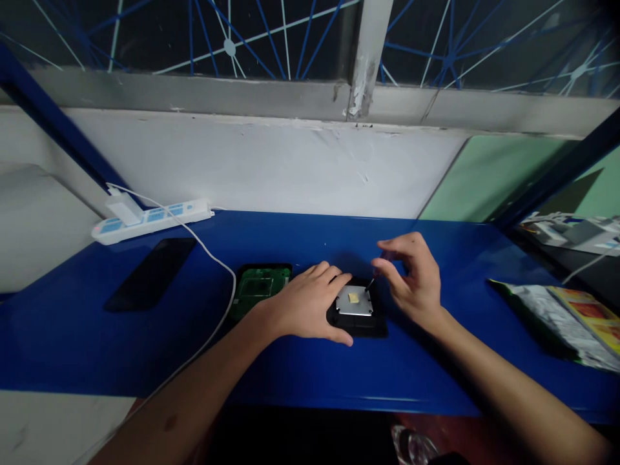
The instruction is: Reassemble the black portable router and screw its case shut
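Observation:
A black casing (pixel 380 326) lies on the blue table, with a square silver metal plate (pixel 361 309) on it. In the middle of the plate is a small pale yellow square (pixel 354 298). My left hand (pixel 310 300) spans the casing's left side, its fingers at the far edge and its thumb at the near edge. Between the thumb and fingers of my right hand (pixel 414 278) is a thin screwdriver (pixel 371 282), tilted, its tip down at the plate's far right corner. Most of its handle is hidden. Left of my left hand lies a green circuit board (pixel 256 284) in a black shell, partly covered.
A black phone-like slab (pixel 150 274) lies on the left of the blue table (pixel 416 381). Behind it stands a white power strip (pixel 155 218) with a plug; a white cable (pixel 213 255) runs forward from there. A shiny packet (pixel 564 320) lies at the right.

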The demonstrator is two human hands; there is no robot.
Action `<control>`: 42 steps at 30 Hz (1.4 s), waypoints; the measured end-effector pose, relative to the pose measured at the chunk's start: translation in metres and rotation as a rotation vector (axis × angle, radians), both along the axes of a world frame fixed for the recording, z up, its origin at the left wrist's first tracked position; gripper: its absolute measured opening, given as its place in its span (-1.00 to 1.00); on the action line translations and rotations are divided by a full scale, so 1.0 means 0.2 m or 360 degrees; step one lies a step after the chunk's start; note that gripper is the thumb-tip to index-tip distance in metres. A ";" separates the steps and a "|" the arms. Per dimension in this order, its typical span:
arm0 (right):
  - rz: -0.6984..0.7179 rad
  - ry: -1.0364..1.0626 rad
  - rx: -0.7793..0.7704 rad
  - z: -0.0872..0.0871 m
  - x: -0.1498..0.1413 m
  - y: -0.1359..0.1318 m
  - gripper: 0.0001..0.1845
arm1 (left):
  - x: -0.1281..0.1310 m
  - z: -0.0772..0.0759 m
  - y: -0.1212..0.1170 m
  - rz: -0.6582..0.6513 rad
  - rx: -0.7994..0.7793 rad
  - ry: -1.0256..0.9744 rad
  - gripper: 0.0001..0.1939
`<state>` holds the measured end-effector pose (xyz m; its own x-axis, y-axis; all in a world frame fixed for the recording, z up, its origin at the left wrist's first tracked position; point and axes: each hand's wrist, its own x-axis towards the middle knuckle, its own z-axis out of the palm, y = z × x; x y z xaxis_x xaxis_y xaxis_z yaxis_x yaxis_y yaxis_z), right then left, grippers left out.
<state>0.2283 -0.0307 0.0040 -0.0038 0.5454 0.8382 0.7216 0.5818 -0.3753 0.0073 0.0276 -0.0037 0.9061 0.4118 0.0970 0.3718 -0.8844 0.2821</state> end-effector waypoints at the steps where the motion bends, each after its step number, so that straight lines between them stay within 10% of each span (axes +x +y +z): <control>1: -0.0014 -0.0001 0.0011 0.00 0.00 0.00 -0.70 | 0.00 0.00 0.00 -0.0001 -0.0003 0.0001 0.12; 42: -0.0032 0.0088 -0.0054 -0.03 0.01 0.01 -0.65 | 0.00 0.00 -0.01 -0.0005 0.0082 0.0030 0.14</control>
<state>0.2308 -0.0292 -0.0024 0.0533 0.5730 0.8178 0.7104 0.5538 -0.4343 0.0069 0.0266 -0.0034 0.9092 0.4039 0.1009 0.3738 -0.8988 0.2292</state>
